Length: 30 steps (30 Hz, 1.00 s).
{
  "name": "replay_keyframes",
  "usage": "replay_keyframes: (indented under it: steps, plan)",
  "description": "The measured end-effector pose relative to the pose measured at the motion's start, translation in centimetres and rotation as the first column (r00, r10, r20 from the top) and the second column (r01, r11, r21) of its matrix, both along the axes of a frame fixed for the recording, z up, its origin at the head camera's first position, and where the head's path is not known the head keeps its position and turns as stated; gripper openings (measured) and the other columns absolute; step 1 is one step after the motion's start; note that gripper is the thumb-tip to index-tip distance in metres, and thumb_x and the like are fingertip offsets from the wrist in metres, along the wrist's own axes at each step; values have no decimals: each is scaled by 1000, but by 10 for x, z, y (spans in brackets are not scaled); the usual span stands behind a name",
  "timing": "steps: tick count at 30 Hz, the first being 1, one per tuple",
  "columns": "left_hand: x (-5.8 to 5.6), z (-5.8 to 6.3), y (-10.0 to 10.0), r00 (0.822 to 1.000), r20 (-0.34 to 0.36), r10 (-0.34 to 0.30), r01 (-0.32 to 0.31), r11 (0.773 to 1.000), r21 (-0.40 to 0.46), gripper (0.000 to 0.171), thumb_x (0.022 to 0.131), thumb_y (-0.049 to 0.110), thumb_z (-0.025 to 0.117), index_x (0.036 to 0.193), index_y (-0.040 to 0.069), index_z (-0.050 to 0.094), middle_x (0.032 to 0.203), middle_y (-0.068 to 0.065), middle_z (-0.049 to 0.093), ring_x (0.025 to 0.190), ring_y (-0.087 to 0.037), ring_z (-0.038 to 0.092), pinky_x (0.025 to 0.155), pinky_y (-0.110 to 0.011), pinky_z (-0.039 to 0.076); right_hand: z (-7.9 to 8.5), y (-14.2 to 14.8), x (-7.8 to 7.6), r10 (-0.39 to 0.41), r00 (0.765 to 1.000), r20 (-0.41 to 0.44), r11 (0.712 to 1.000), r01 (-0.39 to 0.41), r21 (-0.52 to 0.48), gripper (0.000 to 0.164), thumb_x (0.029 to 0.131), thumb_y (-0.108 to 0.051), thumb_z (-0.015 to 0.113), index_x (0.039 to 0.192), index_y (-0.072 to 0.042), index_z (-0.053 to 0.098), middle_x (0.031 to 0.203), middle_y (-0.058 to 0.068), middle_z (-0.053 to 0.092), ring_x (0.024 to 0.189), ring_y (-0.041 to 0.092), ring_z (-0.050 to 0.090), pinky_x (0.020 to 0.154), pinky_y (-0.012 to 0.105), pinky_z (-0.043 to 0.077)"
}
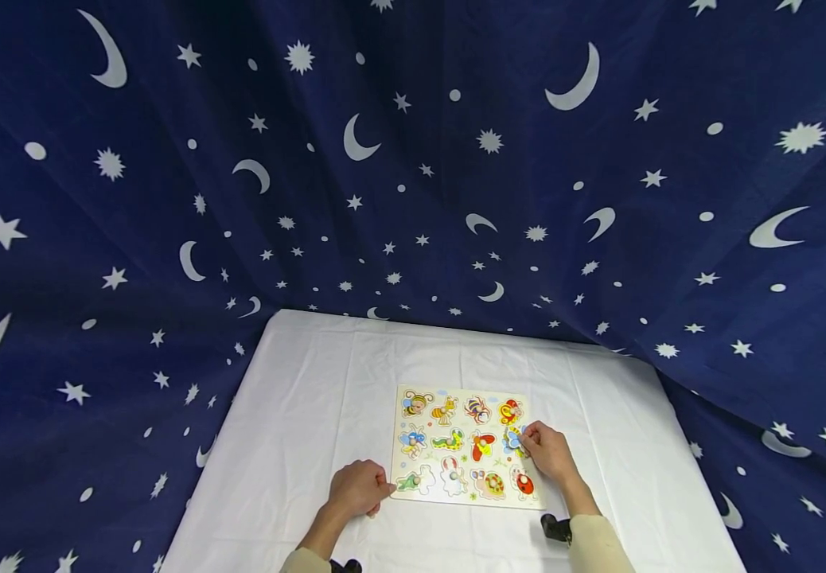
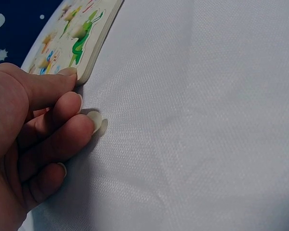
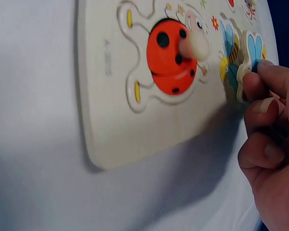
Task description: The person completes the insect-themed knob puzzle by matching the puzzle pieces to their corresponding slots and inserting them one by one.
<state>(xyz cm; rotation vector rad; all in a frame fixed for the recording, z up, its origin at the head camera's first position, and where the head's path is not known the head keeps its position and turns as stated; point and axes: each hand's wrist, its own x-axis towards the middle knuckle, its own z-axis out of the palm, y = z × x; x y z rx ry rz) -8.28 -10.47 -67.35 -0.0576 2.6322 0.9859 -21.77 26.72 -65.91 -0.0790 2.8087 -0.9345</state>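
Observation:
A pale wooden peg puzzle board [image 1: 465,459] with several painted insect pieces lies on the white cloth. My right hand [image 1: 551,454] pinches a blue-winged insect puzzle piece [image 3: 253,48] between thumb and forefinger at the board's right side. The piece stands tilted over its recess [image 3: 229,45], where a matching picture shows. Closest to that hand's wrist is the ladybug piece [image 3: 171,55], seated with its round knob up. At the near left corner, my left hand [image 1: 360,487] holds the board's edge, thumb [image 2: 62,85] on the corner and the other fingers curled beneath.
White cloth [image 1: 327,382] covers the table and shows on all sides of the board. A dark blue curtain [image 1: 413,199] with moons and stars hangs behind and along both sides. The snail piece [image 1: 488,483] and a green grasshopper [image 2: 82,36] are on the board's near row.

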Motion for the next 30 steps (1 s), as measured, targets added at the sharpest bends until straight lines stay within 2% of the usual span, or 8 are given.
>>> replay_keyframes:
  steps: [13,21,30]
  plan:
    - [0,1,0,1000,-1,-1,1,1000,-15,34,86,37,70,59,25,54,39,13,50,34,-5,48,48,-28,34,1,-9,5,29,998,52,999,-31,32,16,88,-17,68,80,-8,58,60,-3,54,58,11,48,59,23,35]
    - [1,3,1,1000,-4,3,-3,1000,-3,33,86,36,70,59,24,54,39,12,51,35,-6,49,48,-28,34,-1,-12,6,-4,998,55,999,1,52,17,88,-18,68,79,-8,57,59,-2,55,57,12,48,59,25,36]
    - [2,3,1,1000,-4,11,-11,1000,14,32,86,35,71,60,23,56,41,10,53,34,-6,49,47,-29,34,-3,-14,6,2,996,91,998,-7,55,15,89,-17,67,83,-8,56,62,-1,55,59,13,48,60,25,36]
